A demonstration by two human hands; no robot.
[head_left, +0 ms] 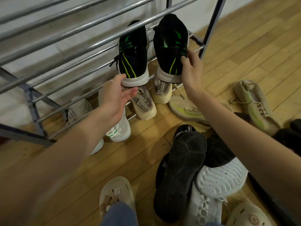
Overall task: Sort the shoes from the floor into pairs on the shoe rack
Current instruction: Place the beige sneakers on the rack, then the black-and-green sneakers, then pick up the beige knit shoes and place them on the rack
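Observation:
Two black sneakers with green stripes stand heel-out side by side on a middle tier of the metal shoe rack (68,62). My left hand (115,98) reaches to the left black sneaker (132,56); its thumb touches the white heel and its fingers lie relaxed under the sole. My right hand (191,69) grips the right black sneaker (171,46) by its outer side, thumb on the upper. On the floor lie two beige sneakers with yellow-green stripes (187,110) (255,103), a black sneaker sole-up (179,173) and a black sneaker with a white sole (219,176).
A cream pair (145,108) (162,92) sits on the bottom tier. White sneakers (118,129) (78,110) stand to its left, partly hidden by my left arm. A pale grey sneaker (205,207) lies near my feet in beige slippers (117,191). The rack's right post (210,30) stands beside my right hand.

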